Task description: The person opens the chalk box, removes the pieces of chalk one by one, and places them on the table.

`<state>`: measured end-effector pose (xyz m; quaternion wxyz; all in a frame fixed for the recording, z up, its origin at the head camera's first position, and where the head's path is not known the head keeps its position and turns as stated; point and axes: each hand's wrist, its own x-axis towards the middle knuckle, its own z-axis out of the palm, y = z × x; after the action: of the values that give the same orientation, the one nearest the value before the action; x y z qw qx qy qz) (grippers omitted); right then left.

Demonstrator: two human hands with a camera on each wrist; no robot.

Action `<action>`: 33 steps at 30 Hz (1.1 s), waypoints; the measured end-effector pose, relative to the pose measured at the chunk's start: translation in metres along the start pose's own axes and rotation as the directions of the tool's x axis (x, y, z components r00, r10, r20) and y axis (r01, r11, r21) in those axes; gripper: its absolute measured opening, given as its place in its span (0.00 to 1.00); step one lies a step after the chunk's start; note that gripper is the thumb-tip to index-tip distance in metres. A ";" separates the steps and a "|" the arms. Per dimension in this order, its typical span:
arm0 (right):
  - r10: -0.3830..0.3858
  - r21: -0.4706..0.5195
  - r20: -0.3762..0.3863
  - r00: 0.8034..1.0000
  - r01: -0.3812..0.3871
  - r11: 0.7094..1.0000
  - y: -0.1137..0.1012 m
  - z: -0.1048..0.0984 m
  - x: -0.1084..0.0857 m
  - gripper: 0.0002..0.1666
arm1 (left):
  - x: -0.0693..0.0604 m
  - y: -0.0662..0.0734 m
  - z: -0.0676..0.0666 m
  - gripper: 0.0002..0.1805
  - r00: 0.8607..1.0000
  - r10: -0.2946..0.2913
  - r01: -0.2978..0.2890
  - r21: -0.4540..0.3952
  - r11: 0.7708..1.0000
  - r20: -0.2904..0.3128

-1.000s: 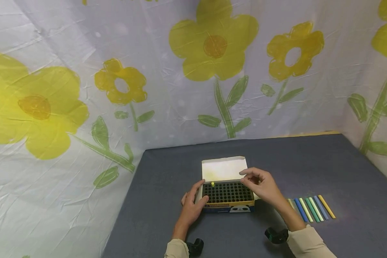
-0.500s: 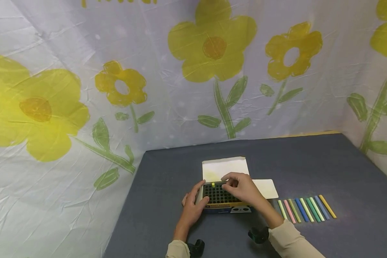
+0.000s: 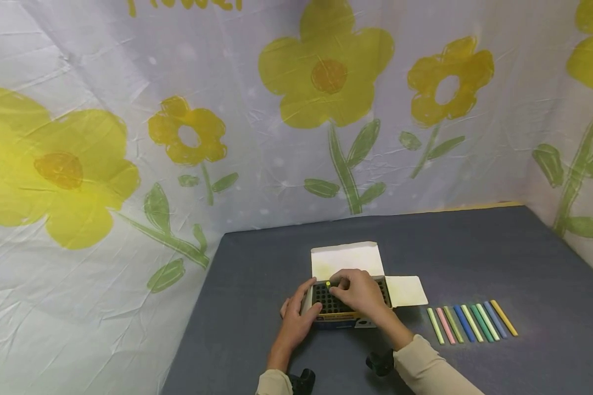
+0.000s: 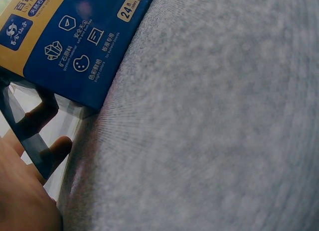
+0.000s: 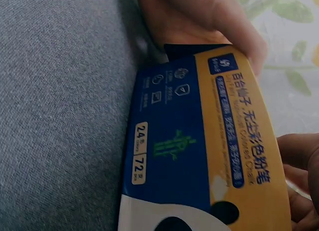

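An open cardboard chalk box (image 3: pixel 343 321), blue and yellow with a white cartoon face, has a black insert full of round holes. My left hand (image 3: pixel 296 323) grips its left end, thumb over the front edge and fingers along the far side; a flap shows by these fingers in the left wrist view. One yellow chalk stick (image 3: pixel 328 284) stands up from the back-left holes. My right hand (image 3: pixel 358 293) is over the insert, fingers bent, thumb and index tips at that stick. Whether they pinch it cannot be told; the right wrist view shows mostly box front (image 5: pixel 169 136).
To the right of the box lies a row of several coloured chalk sticks (image 3: pixel 471 323) on the dark grey table cloth (image 3: pixel 257 285). The white lid (image 3: pixel 348 258) leans back and a side flap (image 3: pixel 407 291) sticks out right. A flower-printed curtain (image 3: pixel 267 181) surrounds the table.
My right hand has moved left across the box to the yellow chalk stick, uncovering the right flap and the left end of the chalk row. My left hand has stayed on the box.
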<state>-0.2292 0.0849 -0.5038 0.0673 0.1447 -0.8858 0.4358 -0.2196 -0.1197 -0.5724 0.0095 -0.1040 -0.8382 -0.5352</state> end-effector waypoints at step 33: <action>0.063 -0.154 -0.172 0.983 -0.090 0.984 -0.007 0.021 0.003 0.06 | 0.001 0.000 0.002 0.31 1.000 0.000 0.000 0.010 1.000 -0.011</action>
<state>-0.2293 0.0639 -0.5108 0.1359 0.0677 -0.9143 0.3754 -0.2208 -0.1180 -0.5730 0.0146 -0.1009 -0.8407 -0.5318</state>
